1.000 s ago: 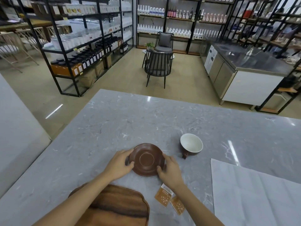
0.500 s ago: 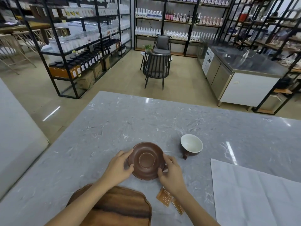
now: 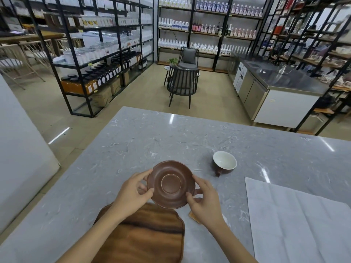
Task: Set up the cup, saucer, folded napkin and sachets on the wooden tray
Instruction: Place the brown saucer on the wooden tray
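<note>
My left hand [image 3: 133, 192] grips the left rim of the brown saucer [image 3: 171, 184], thumb on top, fingers curled under. My right hand [image 3: 206, 200] grips the right rim the same way. Saucer is tilted slightly toward me, its near edge overlapping the far edge of the wooden tray [image 3: 144, 236] in view; I cannot tell whether it touches the tray. Tray lies on the grey marble table [image 3: 152, 141], close to me, nothing resting on it. Sachets [image 3: 193, 216]: orange corner visible just beside the tray's right edge, mostly hidden under my right wrist. Cup [image 3: 224, 162], white inside, stands upright on the table beyond my right hand, apart from the saucer. White napkin [image 3: 296, 221] lies spread flat at the right.
</note>
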Demonstrator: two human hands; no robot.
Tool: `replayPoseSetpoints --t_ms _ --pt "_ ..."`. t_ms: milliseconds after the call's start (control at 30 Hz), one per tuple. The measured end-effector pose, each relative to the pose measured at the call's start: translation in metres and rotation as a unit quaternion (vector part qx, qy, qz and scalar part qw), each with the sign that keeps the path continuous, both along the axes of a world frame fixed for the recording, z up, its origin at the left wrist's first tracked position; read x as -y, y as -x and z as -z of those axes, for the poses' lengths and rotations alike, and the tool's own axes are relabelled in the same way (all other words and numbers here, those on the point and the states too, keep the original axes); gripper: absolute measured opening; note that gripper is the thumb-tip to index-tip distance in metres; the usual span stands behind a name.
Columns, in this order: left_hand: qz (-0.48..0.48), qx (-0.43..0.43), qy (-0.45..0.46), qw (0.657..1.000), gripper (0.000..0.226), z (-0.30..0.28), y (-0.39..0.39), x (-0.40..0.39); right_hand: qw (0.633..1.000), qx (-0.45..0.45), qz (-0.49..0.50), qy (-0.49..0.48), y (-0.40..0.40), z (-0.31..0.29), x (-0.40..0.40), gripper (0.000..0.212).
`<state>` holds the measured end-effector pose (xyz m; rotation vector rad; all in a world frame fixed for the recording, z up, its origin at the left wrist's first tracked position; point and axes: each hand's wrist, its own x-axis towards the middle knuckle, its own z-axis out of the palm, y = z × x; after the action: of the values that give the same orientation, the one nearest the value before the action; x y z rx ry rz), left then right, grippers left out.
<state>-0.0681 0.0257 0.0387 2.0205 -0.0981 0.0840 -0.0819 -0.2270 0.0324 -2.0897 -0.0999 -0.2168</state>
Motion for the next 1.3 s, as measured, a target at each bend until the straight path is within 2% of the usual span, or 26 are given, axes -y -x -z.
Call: replayPoseSetpoints --t_ms 267,467,667,867,1300 --pt "0.008 -0.012 0.038 0.999 0.067 -0.008 0.041 -0.027 0.999 0.023 0.030 -0.040 0.041 0.000 -0.023 0.059" --pt "0.029 -0.030 0.048 0.998 0.067 -0.003 0.070 -0.045 0.998 0.022 0.037 -0.049 0.078 0.006 -0.045 0.067" --pt "0.041 -0.056 0.020 0.997 0.068 0.016 0.095 -0.061 0.998 -0.023 0.052 -0.019 0.109 0.028 -0.060 0.054" --pt "0.043 -0.078 -0.011 0.996 0.067 0.033 0.109 -0.071 0.996 -0.037 0.077 0.010 0.131 0.042 -0.074 0.052" --pt "-0.012 -0.082 -0.051 0.995 0.056 0.048 0.119 -0.070 0.992 -0.058 0.108 0.032 0.141 0.051 -0.091 0.034"
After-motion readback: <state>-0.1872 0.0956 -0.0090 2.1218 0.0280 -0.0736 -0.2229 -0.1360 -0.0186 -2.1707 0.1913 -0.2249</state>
